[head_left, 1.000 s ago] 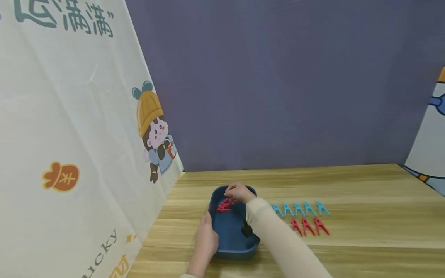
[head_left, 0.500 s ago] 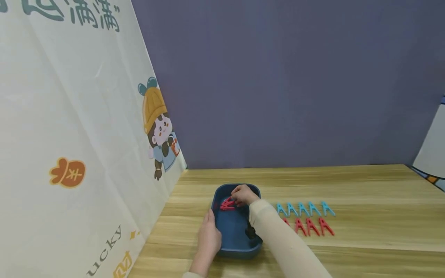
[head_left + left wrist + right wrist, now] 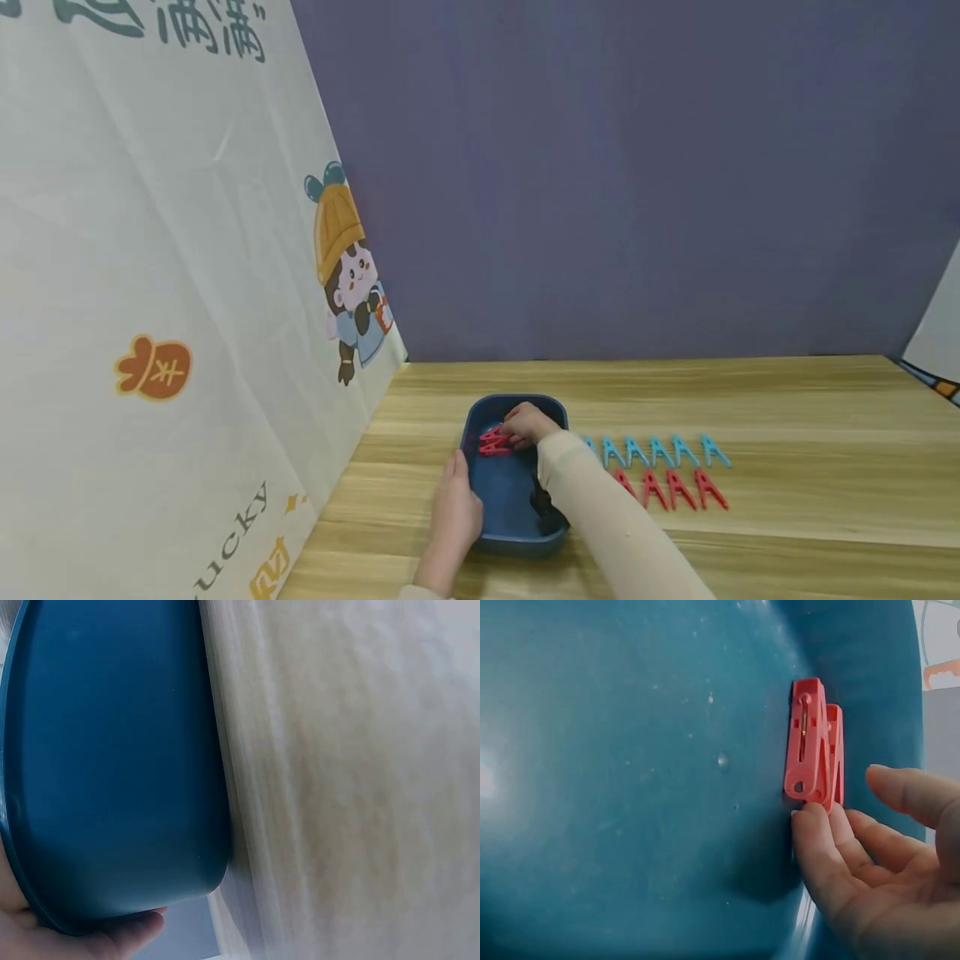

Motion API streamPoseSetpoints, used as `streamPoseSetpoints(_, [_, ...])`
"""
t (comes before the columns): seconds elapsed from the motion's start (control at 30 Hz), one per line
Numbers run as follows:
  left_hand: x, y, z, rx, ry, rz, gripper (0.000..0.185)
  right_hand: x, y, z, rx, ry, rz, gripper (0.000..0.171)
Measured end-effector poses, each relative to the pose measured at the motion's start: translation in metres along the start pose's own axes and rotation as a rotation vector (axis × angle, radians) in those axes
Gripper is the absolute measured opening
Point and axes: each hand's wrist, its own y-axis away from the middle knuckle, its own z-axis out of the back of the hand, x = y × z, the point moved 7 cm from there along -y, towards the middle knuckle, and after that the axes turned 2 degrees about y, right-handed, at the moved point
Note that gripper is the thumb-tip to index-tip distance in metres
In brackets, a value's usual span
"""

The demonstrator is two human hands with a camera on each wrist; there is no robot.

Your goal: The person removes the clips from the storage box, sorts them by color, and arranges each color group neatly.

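Note:
A dark blue rectangular tub [image 3: 517, 546] stands on the table. My left hand [image 3: 456, 508] holds its left side; in the left wrist view a finger [image 3: 142, 930] lies against the outer wall, below the rim. Inside the tub, at its far left, red plastic clothespins [image 3: 493, 442] lie side by side; the right wrist view shows two, partly overlapping [image 3: 806, 739]. My right hand [image 3: 528, 425] reaches into the tub. Its fingertips [image 3: 814, 821] touch the near ends of the clothespins, while the thumb [image 3: 900, 787] stands apart from them.
Right of the tub lies a row of several blue clothespins [image 3: 660, 451], with a row of several red clothespins [image 3: 675, 490] in front. My right sleeve [image 3: 615, 517] hides part of both rows. A printed white sheet [image 3: 187, 275] borders the table's left side.
The red clothespins in the tub have come closer together and more aligned under my right hand. The whole scene has shifted slightly right in the head view. My left hand stays on the tub.

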Motion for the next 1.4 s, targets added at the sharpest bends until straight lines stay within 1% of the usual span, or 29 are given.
streamPoseSetpoints(0.1, [0.001,0.000,-0.002,0.020,0.004,0.016,0.050,-0.003,-0.001,-0.002,0.008,0.021,-0.009,0.029])
streamPoseSetpoints(0.23, [0.002,0.001,-0.005,0.030,0.001,0.022,0.050,-0.005,0.001,-0.006,0.033,0.029,-0.016,0.017])
streamPoseSetpoints(0.5, [0.002,0.002,-0.010,0.059,0.007,0.035,0.049,-0.006,0.006,-0.009,0.060,0.031,0.027,0.008])
streamPoseSetpoints(0.7, [0.000,0.000,-0.011,0.050,0.020,0.054,0.050,-0.003,0.006,-0.007,0.081,0.028,0.053,0.004])
streamPoseSetpoints(0.9, [0.000,-0.004,-0.010,0.033,0.031,0.075,0.051,0.006,0.005,-0.003,0.111,0.026,0.064,0.005])
streamPoseSetpoints(1.1, [0.002,-0.002,-0.014,0.032,0.023,0.074,0.052,0.008,0.008,0.005,0.134,-0.032,0.070,0.008])
streamPoseSetpoints(1.17, [0.002,-0.002,-0.015,0.029,0.018,0.073,0.052,0.009,0.010,0.007,0.148,-0.044,0.074,0.009])
streamPoseSetpoints(1.2, [0.002,-0.001,-0.016,0.026,0.012,0.073,0.052,0.012,0.012,0.009,0.162,-0.042,0.093,0.010])
streamPoseSetpoints(1.3, [0.002,-0.002,-0.016,0.011,-0.003,0.059,0.051,0.016,0.015,0.014,0.172,-0.038,0.113,0.014])
streamPoseSetpoints(1.4, [0.003,-0.002,-0.017,0.006,-0.009,0.052,0.050,0.017,0.018,0.018,0.177,-0.052,0.115,0.017])
